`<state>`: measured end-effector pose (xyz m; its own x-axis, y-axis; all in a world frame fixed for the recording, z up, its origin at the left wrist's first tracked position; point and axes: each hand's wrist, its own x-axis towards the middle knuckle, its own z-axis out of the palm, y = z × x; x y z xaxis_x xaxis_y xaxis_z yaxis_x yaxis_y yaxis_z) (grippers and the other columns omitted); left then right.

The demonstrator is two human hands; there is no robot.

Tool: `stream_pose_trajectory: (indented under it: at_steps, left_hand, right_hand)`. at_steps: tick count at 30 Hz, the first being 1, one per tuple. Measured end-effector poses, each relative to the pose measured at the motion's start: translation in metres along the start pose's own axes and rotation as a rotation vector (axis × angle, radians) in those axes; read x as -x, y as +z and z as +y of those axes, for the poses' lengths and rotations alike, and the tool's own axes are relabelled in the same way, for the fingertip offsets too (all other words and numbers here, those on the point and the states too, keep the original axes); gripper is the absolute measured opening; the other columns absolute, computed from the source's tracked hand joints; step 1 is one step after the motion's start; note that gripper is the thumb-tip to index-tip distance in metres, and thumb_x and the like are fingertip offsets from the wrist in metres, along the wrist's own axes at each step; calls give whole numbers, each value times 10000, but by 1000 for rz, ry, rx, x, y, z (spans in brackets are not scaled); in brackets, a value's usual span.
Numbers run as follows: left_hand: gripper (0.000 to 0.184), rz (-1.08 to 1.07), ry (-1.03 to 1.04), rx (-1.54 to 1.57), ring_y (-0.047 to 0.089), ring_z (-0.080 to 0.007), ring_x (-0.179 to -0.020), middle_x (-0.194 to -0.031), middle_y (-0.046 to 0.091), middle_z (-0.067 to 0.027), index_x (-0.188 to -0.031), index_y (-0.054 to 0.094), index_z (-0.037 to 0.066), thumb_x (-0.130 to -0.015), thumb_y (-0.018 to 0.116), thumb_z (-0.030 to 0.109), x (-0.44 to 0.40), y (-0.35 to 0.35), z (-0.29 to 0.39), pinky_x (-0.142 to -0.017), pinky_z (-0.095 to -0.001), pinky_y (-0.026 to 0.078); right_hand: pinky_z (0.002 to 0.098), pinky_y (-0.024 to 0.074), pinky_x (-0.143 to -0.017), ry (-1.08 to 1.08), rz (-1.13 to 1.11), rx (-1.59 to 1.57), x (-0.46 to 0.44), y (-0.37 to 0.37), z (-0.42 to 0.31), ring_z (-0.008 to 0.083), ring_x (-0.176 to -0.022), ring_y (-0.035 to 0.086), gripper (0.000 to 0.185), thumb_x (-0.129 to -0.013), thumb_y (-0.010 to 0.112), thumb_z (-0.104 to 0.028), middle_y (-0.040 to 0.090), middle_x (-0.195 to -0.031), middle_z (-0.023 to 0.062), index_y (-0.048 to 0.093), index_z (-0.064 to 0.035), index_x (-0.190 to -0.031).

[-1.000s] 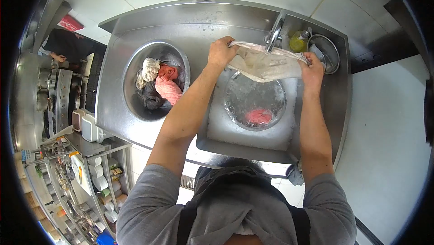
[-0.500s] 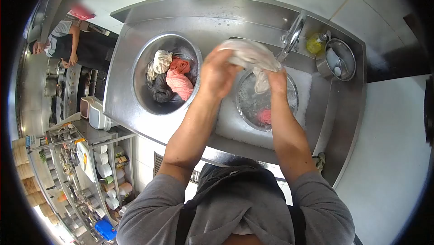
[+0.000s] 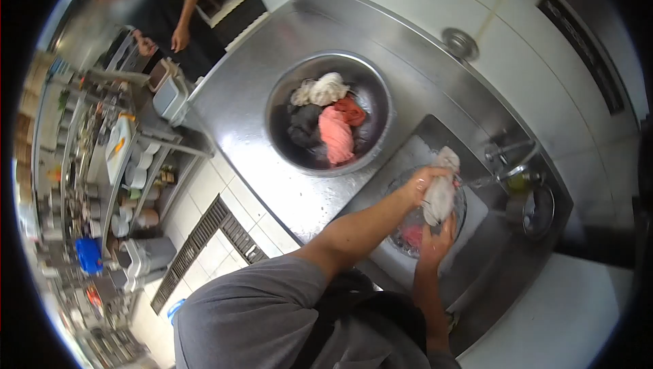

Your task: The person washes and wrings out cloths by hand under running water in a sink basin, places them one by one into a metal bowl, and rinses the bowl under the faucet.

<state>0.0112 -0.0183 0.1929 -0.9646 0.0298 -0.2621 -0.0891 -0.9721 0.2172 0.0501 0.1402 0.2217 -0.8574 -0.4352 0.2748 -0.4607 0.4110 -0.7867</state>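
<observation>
A silvery stainless-steel desk with a sunken sink is filling the tiled kitchen's middle, crowded metal shelving standing at nine o'clock. Over the sink, the left hand, its arm stretching across, is curling its fingers closed around a bunched off-white cloth; the right hand is gripping its lower end.

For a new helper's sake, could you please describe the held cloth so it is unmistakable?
On the stainless-steel counter, find the sink to the right of the round metal bowl. Near the faucet, an off-white cloth is bunched between the left hand and right hand. Unlike the cream cloth lying in the bowl, it is in the hands.
</observation>
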Motion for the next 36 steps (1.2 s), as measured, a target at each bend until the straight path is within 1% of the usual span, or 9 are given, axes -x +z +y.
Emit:
stream_pose_trajectory:
  at_steps: [5,8,10,12,14,22,25,27,36]
  left_hand:
    - [344,253,200,-213,609,-170,-690,-838,635,-65,-1025,605,40,-782,715,257,18,63,-6,-626,-311,509]
    - [386,299,200,-265,608,-154,-729,-866,637,-59,-1060,603,47,-793,698,309,25,74,-10,-645,-295,493]
    - [421,301,181,-298,608,-145,-761,-889,638,-56,-1097,595,56,-795,684,335,24,66,-4,-658,-287,486]
    - [430,200,108,-622,614,-165,-787,-916,632,-60,-1109,590,59,-800,673,346,29,55,6,-673,-290,481]
    - [430,84,180,-577,614,-184,-794,-926,628,-67,-1117,584,53,-791,674,317,37,57,16,-675,-306,482]
    - [426,-124,-522,-815,616,-255,-840,-920,624,-73,-1073,584,48,-670,699,130,50,39,42,-705,-421,497]
    - [451,-24,-316,-1109,634,-298,-849,-930,639,-121,-1038,586,29,-614,716,114,46,33,25,-716,-425,511]
    - [443,63,97,-1935,638,-332,-859,-927,638,-183,-1019,559,-9,-618,697,119,47,32,17,-725,-404,519]
    - [319,-300,700,-2436,598,-257,-905,-891,614,-98,-949,549,83,-660,650,170,52,-6,14,-807,-376,422]
  right_hand:
    - [407,429,-950,269,90,-249,-4,-2,-31,331,-1137,510,663,-765,663,-58,430,-1289,257,353,26,-1346]
    - [384,440,-940,-170,241,37,-28,20,-11,285,-1111,518,678,-762,664,-40,450,-1278,223,328,39,-1346]
    - [390,470,-851,192,178,-460,-31,43,39,292,-1001,567,402,-810,634,-121,542,-1152,192,505,46,-1153]
    - [367,470,-821,23,152,-264,-49,42,45,238,-936,574,347,-824,631,-123,573,-1065,144,512,56,-1096]
    - [338,468,-808,227,73,-996,-63,32,9,228,-907,582,302,-815,625,-98,580,-1021,141,539,35,-1072]
    - [424,454,-649,-652,-363,406,-103,-8,-14,323,-789,557,105,-713,609,-154,554,-797,112,552,-73,-750]
    - [445,462,-651,-605,-421,501,-104,-5,9,337,-768,575,124,-699,621,-143,559,-789,109,553,-82,-782]
    - [453,464,-667,-555,-453,566,-101,2,19,345,-765,577,117,-721,613,-135,564,-794,114,557,-78,-806]
    - [379,467,-540,24,-299,78,-30,39,61,225,-640,598,253,-666,586,10,583,-732,98,579,-40,-913]
